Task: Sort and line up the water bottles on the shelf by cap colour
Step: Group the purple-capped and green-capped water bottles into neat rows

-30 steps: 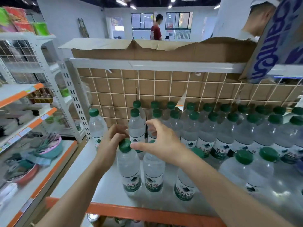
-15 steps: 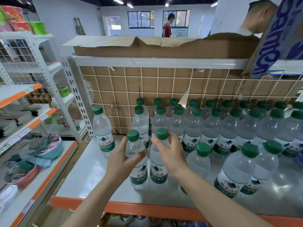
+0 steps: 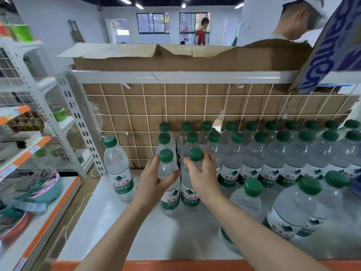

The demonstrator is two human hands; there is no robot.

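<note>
Both hands, left (image 3: 154, 180) and right (image 3: 203, 178), grip upright bottles (image 3: 169, 192) (green caps); a hurried shove could topple packed neighbours (image 3: 230, 169).

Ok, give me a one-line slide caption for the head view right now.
Left hand and right hand each grip a green-capped bottle, setting them before the rows on the white shelf.

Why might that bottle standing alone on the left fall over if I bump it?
The lone bottle looks tall and narrow on a small base, so a knock near its green cap would probably tip it. No neighbours touch it to prop it up. It seems full of water, so it is likely heavy for its size and may slide on the smooth white shelf.
</note>
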